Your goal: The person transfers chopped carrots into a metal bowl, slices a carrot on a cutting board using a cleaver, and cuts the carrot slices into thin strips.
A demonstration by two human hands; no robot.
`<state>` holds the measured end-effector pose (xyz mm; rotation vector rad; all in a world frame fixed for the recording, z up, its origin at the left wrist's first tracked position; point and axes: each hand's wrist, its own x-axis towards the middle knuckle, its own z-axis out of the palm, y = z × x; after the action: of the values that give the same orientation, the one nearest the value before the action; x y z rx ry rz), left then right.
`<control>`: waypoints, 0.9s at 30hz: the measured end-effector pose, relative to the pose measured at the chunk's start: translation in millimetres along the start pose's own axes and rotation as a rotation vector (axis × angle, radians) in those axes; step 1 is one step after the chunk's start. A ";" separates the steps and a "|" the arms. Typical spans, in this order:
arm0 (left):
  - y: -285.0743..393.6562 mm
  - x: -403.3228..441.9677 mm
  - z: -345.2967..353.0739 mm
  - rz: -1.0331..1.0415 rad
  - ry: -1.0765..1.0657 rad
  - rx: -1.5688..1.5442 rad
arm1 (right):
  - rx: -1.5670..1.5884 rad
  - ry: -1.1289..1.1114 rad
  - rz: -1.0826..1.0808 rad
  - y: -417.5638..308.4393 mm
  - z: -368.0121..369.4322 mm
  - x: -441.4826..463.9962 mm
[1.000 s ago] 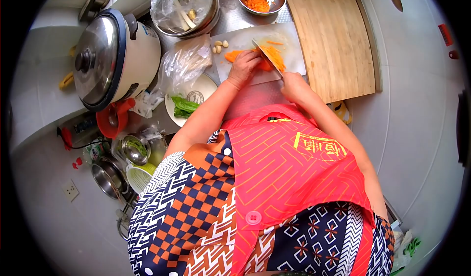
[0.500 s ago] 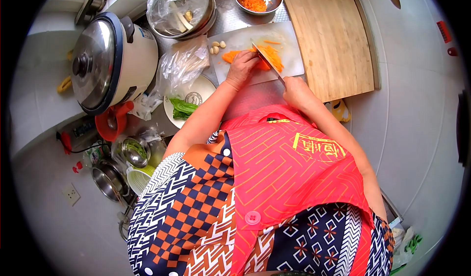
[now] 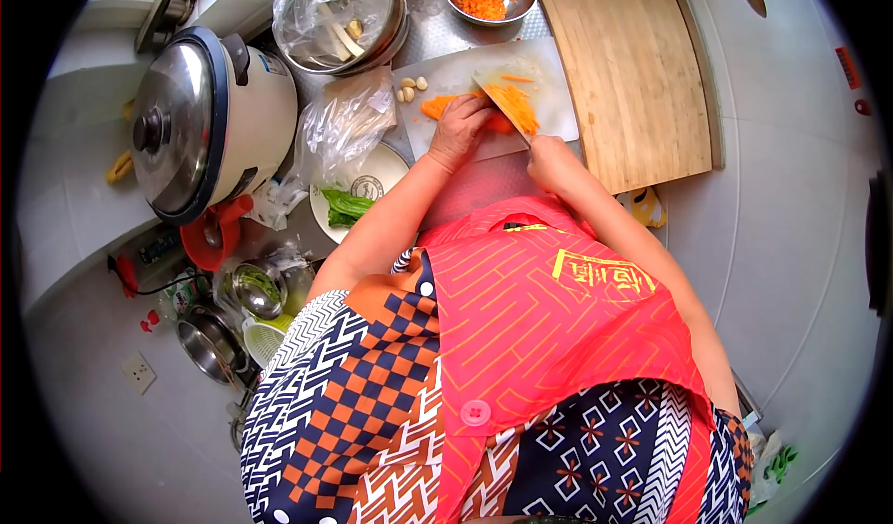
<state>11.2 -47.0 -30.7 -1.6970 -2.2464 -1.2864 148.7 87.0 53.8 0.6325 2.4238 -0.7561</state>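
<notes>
A translucent white cutting board (image 3: 553,75) lies in front of me. My right hand (image 3: 552,163) is closed round the handle of a kitchen knife (image 3: 507,112), its blade slanting up and left across the board. My left hand (image 3: 461,129) presses down with bent fingers on sliced carrot (image 3: 434,107), close to the left side of the blade. Carrot shreds (image 3: 521,105) lie to the right of the blade. Several garlic cloves (image 3: 409,87) sit near the board's left edge. The carrot under my left fingers is partly hidden.
A metal bowl of chopped carrot (image 3: 482,1) stands behind the board. To the right lies a wooden board (image 3: 633,68). On the left are a plate with green leaves (image 3: 347,208), a plastic bag (image 3: 344,119), a bagged bowl (image 3: 395,31) and a large cooker (image 3: 251,114).
The knife blade has tilted flatter, so more of its face shows. My right hand has shifted slightly up and left; my left hand stays almost in place.
</notes>
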 end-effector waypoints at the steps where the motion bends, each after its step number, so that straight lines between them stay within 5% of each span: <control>1: -0.7 0.7 -0.4 -0.007 -0.011 -0.014 | -0.004 -0.003 -0.002 -0.2 -0.4 0.7; 27: -4.8 -1.1 -1.3 0.047 -0.019 -0.016 | 0.073 -0.041 0.049 -15.5 -19.2 -14.4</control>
<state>7.1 -48.9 -33.1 -1.7637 -2.1974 -1.2882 144.5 83.6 81.9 0.6958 2.3438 -0.8320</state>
